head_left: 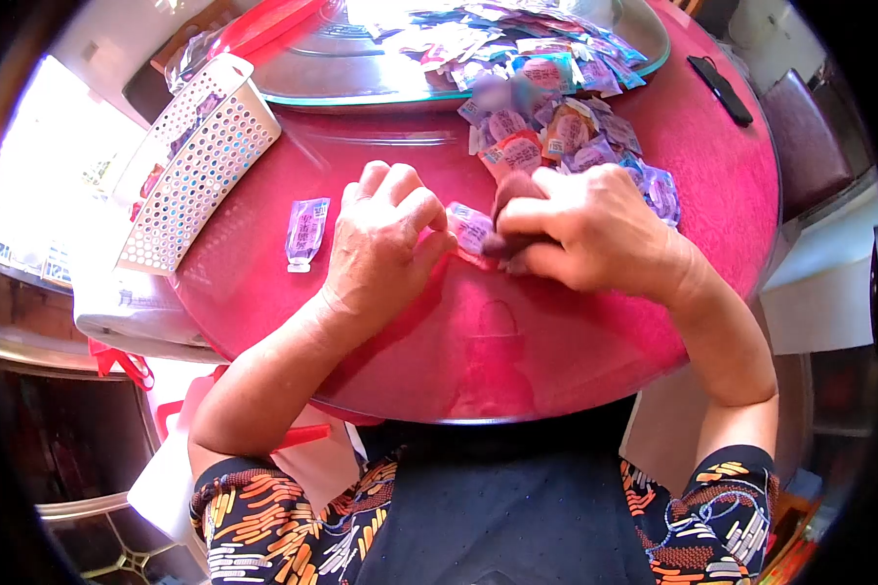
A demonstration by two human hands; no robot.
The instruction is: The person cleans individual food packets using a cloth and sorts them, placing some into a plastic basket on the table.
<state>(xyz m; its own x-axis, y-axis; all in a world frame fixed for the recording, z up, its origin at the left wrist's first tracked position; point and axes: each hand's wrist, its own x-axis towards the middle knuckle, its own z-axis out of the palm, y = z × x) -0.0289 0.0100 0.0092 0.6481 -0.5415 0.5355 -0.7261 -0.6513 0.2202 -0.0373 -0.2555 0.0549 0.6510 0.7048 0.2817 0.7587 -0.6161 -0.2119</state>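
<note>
Between my two hands is a small purple printed packet (470, 230), close above the red table. My left hand (388, 234) pinches its left end between thumb and fingers. On the packet's other end is my right hand (585, 229), its fingers curled together, with a dark brownish cloth-like piece (513, 210) at the fingertips. What that piece is I cannot make out. Left of my left hand lies another purple packet (307, 234), upright in view and touched by neither hand. Just beyond my right hand is a loose pile of packets (566, 132) in purple, red and orange.
A glass turntable (361, 83) bearing a large heap of packets stands at the back of the red table (576, 341). A white perforated basket (200, 175) is at the left. A dark phone-like object (720, 90) lies at the right edge, near a chair.
</note>
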